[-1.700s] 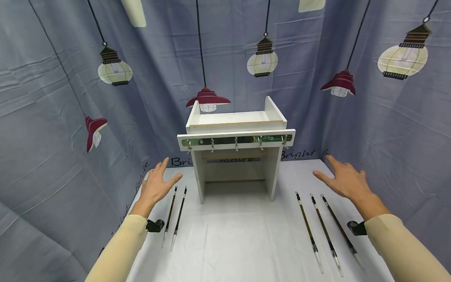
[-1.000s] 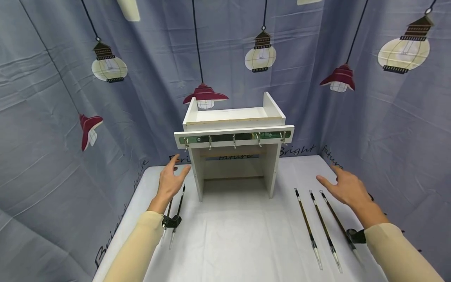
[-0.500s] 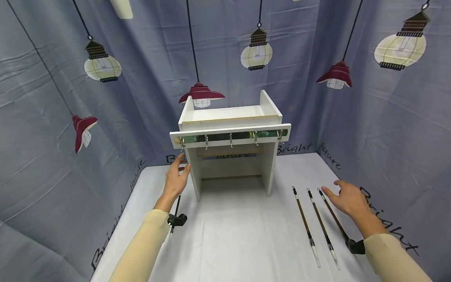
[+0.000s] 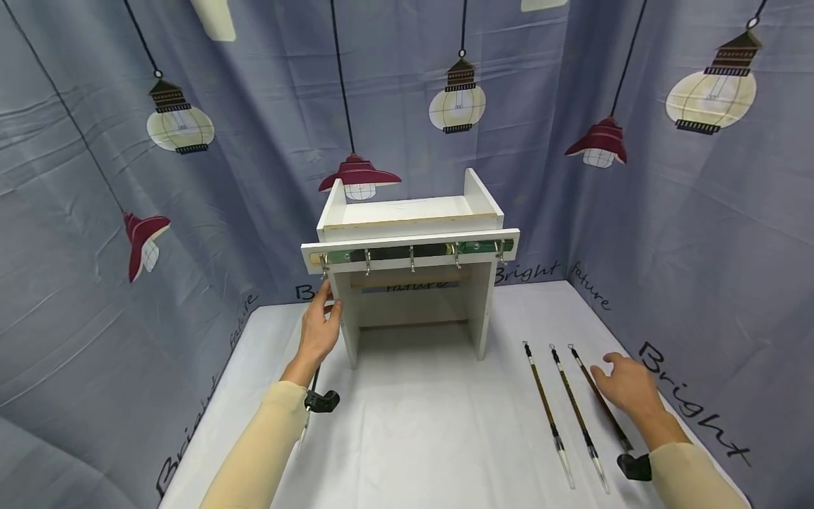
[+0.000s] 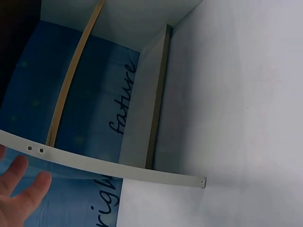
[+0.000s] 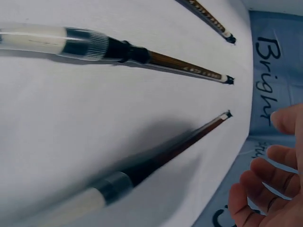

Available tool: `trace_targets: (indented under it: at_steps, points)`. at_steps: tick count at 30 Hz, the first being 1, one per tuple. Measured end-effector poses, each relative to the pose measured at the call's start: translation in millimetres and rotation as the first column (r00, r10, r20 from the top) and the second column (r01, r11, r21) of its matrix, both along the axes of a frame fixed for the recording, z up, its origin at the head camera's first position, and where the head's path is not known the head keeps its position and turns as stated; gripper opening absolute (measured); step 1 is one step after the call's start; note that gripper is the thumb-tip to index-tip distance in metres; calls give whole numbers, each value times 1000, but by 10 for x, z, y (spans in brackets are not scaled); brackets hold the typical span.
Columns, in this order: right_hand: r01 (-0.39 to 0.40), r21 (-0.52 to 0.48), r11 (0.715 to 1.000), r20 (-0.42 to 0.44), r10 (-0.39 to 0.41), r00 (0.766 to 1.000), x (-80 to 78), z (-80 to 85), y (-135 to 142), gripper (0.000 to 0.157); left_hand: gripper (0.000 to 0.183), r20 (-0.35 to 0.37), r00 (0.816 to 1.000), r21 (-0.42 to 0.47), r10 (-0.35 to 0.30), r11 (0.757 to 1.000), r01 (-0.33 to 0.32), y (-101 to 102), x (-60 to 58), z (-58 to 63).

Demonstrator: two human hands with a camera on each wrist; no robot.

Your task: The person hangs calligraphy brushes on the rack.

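Observation:
My left hand is at the left side panel of a white wooden shelf, fingers extended upward. In the left wrist view, its fingertips are right by the outer face of that panel, beside two screw holes. My right hand hovers over the right part of the table with loosely bent fingers, nothing in them. Nearest to it lies the outermost calligraphy brush. Two more calligraphy brushes, a middle one and an inner one, lie left of it, with clear caps toward me.
A green strip with several metal hooks runs across the shelf's front board. Part of another brush shows beneath my left wrist. Lamp-patterned curtains enclose the white table at the back and sides.
My left hand has moved right to the shelf's side, covering most of the brushes there. My right hand has lowered and drawn back toward me, its fingers more bent.

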State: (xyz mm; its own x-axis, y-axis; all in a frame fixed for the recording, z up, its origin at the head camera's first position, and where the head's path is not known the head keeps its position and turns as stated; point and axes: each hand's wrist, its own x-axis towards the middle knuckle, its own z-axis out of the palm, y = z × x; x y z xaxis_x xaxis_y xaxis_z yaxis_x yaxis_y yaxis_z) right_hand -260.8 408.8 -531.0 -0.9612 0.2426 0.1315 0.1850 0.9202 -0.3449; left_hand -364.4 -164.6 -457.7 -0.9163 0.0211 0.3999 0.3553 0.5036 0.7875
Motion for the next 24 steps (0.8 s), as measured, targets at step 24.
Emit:
trace_targets:
  at_steps: [24]
  points:
    - [10,-5,1000,144,-9,990,-36,-437,-57,38,58,-25,999,-44,43,998,-44,35,-28,-15]
